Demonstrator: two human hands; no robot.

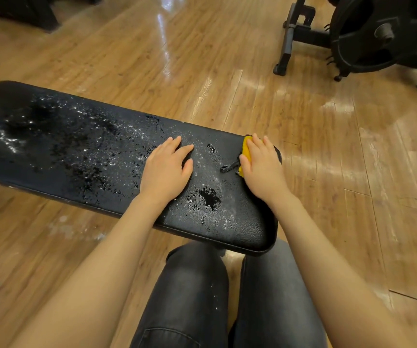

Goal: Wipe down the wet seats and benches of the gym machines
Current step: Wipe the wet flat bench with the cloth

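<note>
Black padded vinyl, the bench [82, 146] lies across the wooden floor [328, 172] just ahead of my knees, its long axis running from my far left to a rounded end at my right, and I judge the wiping barely begun: droplets and pooled water cover most of the pad, thickest toward the left. My right hand [260, 167] presses a yellow cloth [247, 149] flat at that right end, fingers straight and slightly spread over it. My left hand [167, 169] rests open beside it on the wet surface, fingers apart, holding nothing.
</note>
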